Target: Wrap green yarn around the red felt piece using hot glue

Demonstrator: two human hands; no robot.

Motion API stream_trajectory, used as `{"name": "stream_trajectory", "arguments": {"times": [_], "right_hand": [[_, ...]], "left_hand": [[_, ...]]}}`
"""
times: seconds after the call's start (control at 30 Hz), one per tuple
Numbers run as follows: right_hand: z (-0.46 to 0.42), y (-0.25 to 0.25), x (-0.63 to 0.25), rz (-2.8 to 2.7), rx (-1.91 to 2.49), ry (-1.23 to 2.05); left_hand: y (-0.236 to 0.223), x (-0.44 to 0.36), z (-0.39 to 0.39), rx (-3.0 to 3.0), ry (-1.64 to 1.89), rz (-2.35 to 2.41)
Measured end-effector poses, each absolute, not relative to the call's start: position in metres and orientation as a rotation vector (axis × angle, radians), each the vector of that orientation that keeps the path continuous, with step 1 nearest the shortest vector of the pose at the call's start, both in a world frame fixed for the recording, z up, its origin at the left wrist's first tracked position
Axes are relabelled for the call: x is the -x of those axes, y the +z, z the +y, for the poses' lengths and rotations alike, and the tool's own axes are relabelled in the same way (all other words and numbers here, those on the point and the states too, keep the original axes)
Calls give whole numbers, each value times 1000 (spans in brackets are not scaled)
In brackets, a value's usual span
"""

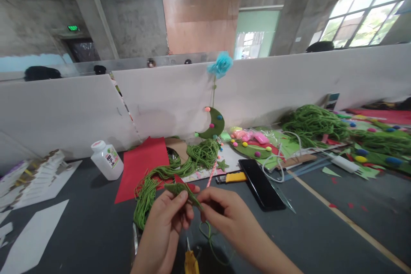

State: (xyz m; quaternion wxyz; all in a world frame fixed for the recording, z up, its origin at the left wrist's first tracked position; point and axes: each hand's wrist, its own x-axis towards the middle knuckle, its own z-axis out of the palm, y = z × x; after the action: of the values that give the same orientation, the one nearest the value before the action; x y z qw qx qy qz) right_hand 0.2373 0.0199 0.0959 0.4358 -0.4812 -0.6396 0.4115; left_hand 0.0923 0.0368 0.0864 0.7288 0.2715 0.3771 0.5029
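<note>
Green felt piece (182, 189), small and partly wrapped with green cord (210, 233), sits above the bench (321, 239), pinched between left hand (167, 222) and right hand (224, 214); fingers clamped on it. Most cord (173, 171) lies unused beyond.

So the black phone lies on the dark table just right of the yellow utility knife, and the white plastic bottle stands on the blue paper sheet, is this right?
Not quite. The head view shows the white plastic bottle standing on the dark table, beside a red paper sheet, not a blue one. The black phone does lie just right of the yellow utility knife.
</note>
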Motion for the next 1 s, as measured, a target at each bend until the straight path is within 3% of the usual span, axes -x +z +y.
{"name": "stream_trajectory", "arguments": {"times": [0.2,0.37,1.0], "right_hand": [[22,95,-246,-1904,1358,728],[24,106,-269,-1818,1180,578],[17,107,-258,-1649,1245,628]], "left_hand": [[88,-95,34,-772,1121,930],[86,-103,31,-879,1183,998],[85,-114,20,-1082,1157,1115]]}}
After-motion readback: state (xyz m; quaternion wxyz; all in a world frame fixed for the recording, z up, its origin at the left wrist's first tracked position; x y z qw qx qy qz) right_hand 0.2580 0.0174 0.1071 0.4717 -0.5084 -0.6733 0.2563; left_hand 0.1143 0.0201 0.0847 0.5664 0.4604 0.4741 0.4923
